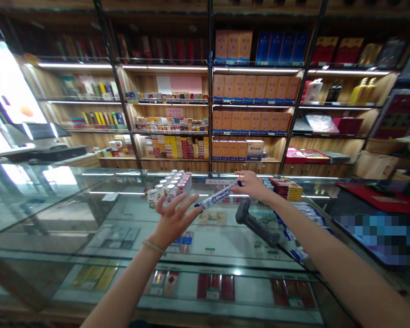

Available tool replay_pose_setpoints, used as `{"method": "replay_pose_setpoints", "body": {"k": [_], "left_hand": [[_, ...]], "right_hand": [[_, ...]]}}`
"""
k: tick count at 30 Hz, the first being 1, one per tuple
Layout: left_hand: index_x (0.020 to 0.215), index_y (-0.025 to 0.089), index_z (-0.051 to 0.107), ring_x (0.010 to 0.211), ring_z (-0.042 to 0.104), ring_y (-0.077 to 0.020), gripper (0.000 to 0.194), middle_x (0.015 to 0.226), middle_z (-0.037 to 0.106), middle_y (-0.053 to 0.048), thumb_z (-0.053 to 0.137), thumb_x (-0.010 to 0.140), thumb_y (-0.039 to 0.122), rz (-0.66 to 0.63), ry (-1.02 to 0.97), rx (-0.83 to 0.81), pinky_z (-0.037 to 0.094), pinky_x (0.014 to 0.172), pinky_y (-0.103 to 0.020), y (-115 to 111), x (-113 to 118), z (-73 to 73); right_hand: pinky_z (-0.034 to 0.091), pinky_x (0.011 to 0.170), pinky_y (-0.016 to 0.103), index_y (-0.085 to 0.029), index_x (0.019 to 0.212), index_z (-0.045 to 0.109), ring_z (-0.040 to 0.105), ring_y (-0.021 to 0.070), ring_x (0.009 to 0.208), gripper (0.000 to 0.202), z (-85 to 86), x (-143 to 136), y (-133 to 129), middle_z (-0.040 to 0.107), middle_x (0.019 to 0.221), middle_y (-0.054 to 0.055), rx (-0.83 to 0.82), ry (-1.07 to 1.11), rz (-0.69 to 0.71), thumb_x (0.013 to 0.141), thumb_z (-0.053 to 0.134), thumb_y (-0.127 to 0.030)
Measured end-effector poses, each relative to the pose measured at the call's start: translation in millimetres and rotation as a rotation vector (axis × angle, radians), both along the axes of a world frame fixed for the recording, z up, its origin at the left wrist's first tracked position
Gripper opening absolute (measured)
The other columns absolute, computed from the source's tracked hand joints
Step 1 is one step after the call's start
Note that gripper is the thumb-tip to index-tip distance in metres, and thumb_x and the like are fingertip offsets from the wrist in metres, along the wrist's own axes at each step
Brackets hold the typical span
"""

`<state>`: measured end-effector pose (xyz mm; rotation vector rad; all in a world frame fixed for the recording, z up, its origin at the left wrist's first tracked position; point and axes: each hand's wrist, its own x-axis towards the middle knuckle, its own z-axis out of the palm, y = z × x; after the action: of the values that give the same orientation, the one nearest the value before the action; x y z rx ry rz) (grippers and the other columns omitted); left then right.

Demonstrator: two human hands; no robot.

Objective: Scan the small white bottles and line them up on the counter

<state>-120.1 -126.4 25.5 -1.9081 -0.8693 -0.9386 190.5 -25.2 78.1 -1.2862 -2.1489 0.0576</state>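
A slim blue-and-white stick pack (220, 197) is stretched out slantwise above the glass counter. My right hand (251, 186) pinches its upper right end between thumb and fingers. At its lower left end is my left hand (176, 219), fingers spread, the thumb side touching the tip. Beneath my right hand a dark grey barcode scanner (258, 225) lies on the glass with its cable running toward the lower right. Rows of small white-capped bottles (171, 187) stand just beyond my left hand.
Red and yellow packs (287, 189) are stacked right of my right hand, with blue-and-white packets (307, 214) near my right forearm. Boxed goods sit under the glass counter (130, 282). Behind are lit shelves (253, 107) of boxes; a monitor (37, 131) is at left.
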Motion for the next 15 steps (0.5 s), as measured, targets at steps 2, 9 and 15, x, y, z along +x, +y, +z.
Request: {"method": "replay_pose_setpoints", "body": {"k": [2, 9, 15], "left_hand": [[0.103, 0.046, 0.065, 0.130, 0.047, -0.0186, 0.027, 0.127, 0.068, 0.009, 0.073, 0.086, 0.028, 0.052, 0.001, -0.001, -0.006, 0.124, -0.045, -14.5, -6.4, -6.6], [0.095, 0.037, 0.065, 0.133, 0.045, -0.0196, 0.012, 0.125, 0.070, 0.006, 0.072, 0.087, 0.031, 0.163, 0.007, 0.041, 0.000, 0.124, -0.048, -62.2, -24.0, -26.4], [0.095, 0.036, 0.064, 0.130, 0.049, -0.0192, 0.013, 0.126, 0.071, 0.006, 0.071, 0.087, 0.029, 0.252, 0.009, -0.055, 0.000, 0.125, -0.049, -89.1, -36.0, -37.3]], "right_hand": [[0.037, 0.104, 0.052, -0.029, 0.090, 0.079, 0.046, 0.0329, 0.132, 0.025, -2.1, -17.4, 0.6, 0.062, 0.139, 0.004, 0.014, -0.011, -0.024, 0.080, 0.076, -0.051], [0.030, 0.105, 0.057, -0.030, 0.088, 0.079, 0.038, 0.0326, 0.134, 0.022, -11.1, -97.3, -1.2, 0.060, 0.140, 0.003, 0.051, -0.042, 0.027, 0.081, 0.075, -0.051], [0.024, 0.108, 0.058, -0.032, 0.096, 0.078, 0.032, 0.0313, 0.140, 0.019, -32.9, -158.8, -0.3, 0.055, 0.144, 0.003, 0.019, -0.123, 0.102, 0.088, 0.069, -0.047]]}}
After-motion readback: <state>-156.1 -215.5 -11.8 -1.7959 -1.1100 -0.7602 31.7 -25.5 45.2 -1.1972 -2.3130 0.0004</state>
